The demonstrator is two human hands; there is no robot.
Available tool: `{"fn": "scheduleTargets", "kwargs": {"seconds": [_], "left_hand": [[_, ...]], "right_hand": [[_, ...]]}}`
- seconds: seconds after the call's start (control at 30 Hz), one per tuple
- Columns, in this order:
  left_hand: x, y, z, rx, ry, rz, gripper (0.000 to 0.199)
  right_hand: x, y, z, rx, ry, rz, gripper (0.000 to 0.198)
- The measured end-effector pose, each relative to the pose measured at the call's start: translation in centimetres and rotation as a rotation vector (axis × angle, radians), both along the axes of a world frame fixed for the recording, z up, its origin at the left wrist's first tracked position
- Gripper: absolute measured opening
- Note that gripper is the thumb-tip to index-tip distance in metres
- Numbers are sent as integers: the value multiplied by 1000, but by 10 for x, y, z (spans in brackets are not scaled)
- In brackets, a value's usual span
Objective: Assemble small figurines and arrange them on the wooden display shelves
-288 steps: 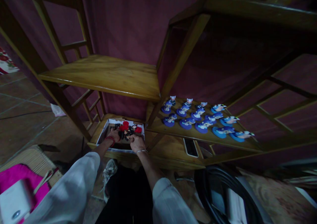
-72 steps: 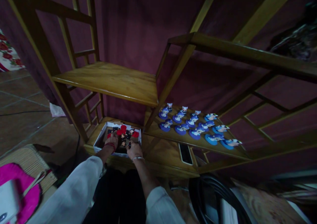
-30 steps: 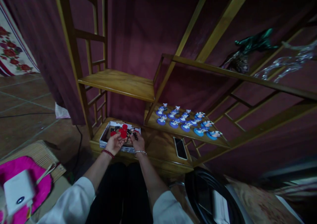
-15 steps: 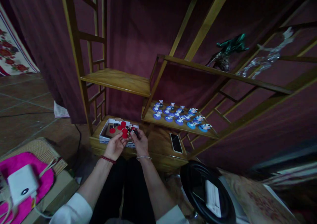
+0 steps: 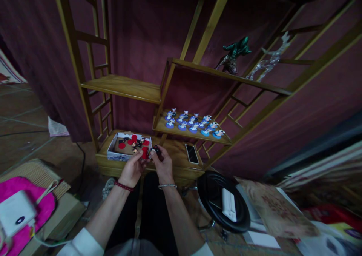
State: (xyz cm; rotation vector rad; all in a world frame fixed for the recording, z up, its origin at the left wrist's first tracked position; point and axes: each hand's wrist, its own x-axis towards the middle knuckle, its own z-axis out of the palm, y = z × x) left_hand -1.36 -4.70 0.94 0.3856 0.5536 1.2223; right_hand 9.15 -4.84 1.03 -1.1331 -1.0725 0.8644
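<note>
Between my two hands is a small figurine with a round red base [image 5: 145, 153] and a dark body. My left hand [image 5: 134, 170] pinches the red base. My right hand [image 5: 163, 162] has its thumb and fingers closed on the dark body, whose details are too small to make out. Just beyond my left hand stands a shallow white cardboard box [image 5: 112, 154]. Inside it lie several more dark figurines [image 5: 135, 145] with red round bases, some tipped over.
On the low shelf [image 5: 160, 128], several small figurines [image 5: 182, 125] stand in rows on purple and blue bases. A phone [image 5: 192, 154] lies on the cabinet top. A black round stool [image 5: 207, 207] is at right; a white device [image 5: 17, 212] on pink cloth at left.
The view has shifted, so the shelving sits further left. Both hands, holding the figurine, have drawn away from the box to the right, uncovering more of the figurines inside.
</note>
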Motion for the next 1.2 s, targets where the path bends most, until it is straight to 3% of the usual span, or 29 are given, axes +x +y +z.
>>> {"fn": "scheduleTargets", "kwargs": {"seconds": [0.47, 0.7, 1.2], "left_hand": [[15, -29, -16, -91, 79, -70, 9], [18, -37, -8, -142, 102, -58, 9], [21, -47, 0, -161, 87, -43, 9]], "right_hand": [[6, -38, -2, -4, -107, -34, 31], [6, -43, -4, -44, -127, -55, 32], [4, -50, -5, 26, -222, -65, 28]]}}
